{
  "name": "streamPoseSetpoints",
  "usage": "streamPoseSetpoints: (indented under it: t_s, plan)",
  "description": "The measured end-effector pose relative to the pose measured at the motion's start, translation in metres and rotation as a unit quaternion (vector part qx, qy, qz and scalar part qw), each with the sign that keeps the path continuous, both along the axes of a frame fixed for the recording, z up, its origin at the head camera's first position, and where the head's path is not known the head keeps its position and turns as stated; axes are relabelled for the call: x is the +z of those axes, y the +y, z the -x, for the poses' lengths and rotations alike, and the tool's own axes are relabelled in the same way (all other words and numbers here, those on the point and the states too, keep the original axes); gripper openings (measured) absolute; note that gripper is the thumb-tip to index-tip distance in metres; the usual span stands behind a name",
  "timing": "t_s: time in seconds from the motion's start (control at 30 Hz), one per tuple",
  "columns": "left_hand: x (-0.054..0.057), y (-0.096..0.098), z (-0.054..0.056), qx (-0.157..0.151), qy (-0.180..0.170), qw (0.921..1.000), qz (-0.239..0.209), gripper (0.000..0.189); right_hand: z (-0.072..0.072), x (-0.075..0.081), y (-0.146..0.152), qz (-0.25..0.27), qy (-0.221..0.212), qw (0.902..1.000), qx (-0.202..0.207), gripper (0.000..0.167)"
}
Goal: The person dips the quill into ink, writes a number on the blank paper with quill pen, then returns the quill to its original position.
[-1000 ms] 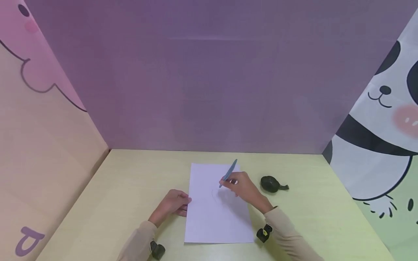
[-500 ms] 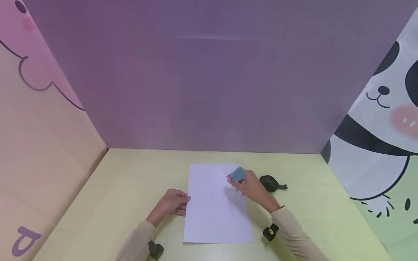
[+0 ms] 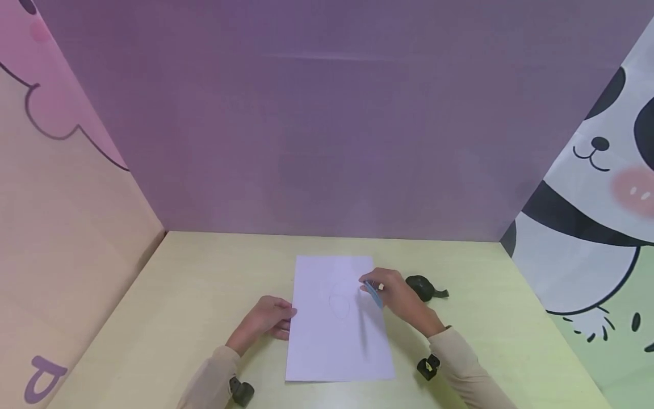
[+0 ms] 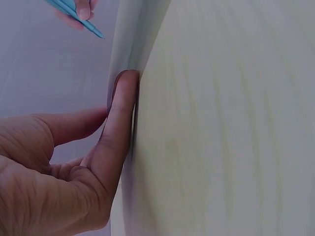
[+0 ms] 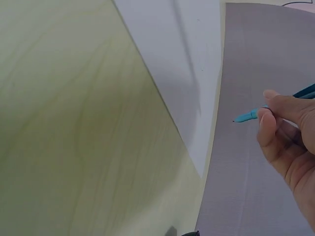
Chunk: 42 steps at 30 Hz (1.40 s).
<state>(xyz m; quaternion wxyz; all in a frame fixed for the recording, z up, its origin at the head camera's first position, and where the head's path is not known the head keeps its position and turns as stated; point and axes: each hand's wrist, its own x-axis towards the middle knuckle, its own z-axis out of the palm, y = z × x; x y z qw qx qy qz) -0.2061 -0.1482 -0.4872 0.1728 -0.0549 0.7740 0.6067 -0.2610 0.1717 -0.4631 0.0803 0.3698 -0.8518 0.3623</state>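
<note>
A sheet of white paper (image 3: 332, 346) lies on the table, with a faint rounded pencil-thin outline (image 3: 330, 307) on its upper half. At its left edge, my left hand (image 3: 267, 318) pinches the paper between thumb and forefinger, also seen closely in the left wrist view. My right hand (image 3: 395, 289) is above the paper's upper right edge and holds a light blue pen (image 3: 374, 294) between thumb and fingers. In the right wrist view the pen's tip (image 5: 241, 118) is lifted off the sheet.
A dark round object with a short tail (image 3: 422, 288) lies on the table (image 3: 219, 267) just right of my right hand. A purple wall (image 3: 327, 142) rises behind the table. Printed side panels stand left and right, a panda (image 3: 592, 272) on the right one.
The right hand has lifted the pen and moved right, showing more of the outline. The pen has swung round, its upper end now pointing towards me. The left hand stays at the paper's edge.
</note>
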Motion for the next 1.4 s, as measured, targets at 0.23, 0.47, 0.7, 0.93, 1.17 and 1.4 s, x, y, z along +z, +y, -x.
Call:
streamPoseSetpoints:
  t_s: [0.23,0.47,0.7,0.93,1.17,1.4]
  plan:
    - [-0.001,0.001,-0.003,-0.008,0.002,0.9999,-0.012,0.029,-0.003,0.001,0.01,-0.019,0.044,0.9988,0.003,0.02]
    - [-0.001,-0.001,-0.005,-0.028,0.014,0.9989,-0.035,0.033,-0.009,0.007,0.015,-0.043,0.019,0.9987,-0.018,0.025]
    - [-0.002,0.0,-0.007,-0.032,0.012,0.9989,-0.032,0.034,-0.01,0.001,0.02,-0.038,0.107,0.9933,-0.024,0.032]
    - [0.001,0.001,-0.008,-0.031,0.013,0.999,-0.028,0.033,-0.011,-0.003,0.027,-0.031,0.15,0.9875,-0.036,0.034]
    - [0.001,-0.003,-0.008,-0.035,0.006,0.999,-0.027,0.032,-0.011,-0.007,0.035,-0.025,0.139,0.9894,-0.033,0.035]
    - [0.003,-0.006,-0.008,-0.061,0.012,0.9975,-0.033,0.038,-0.014,-0.009,0.042,-0.027,0.147,0.9883,-0.034,0.036]
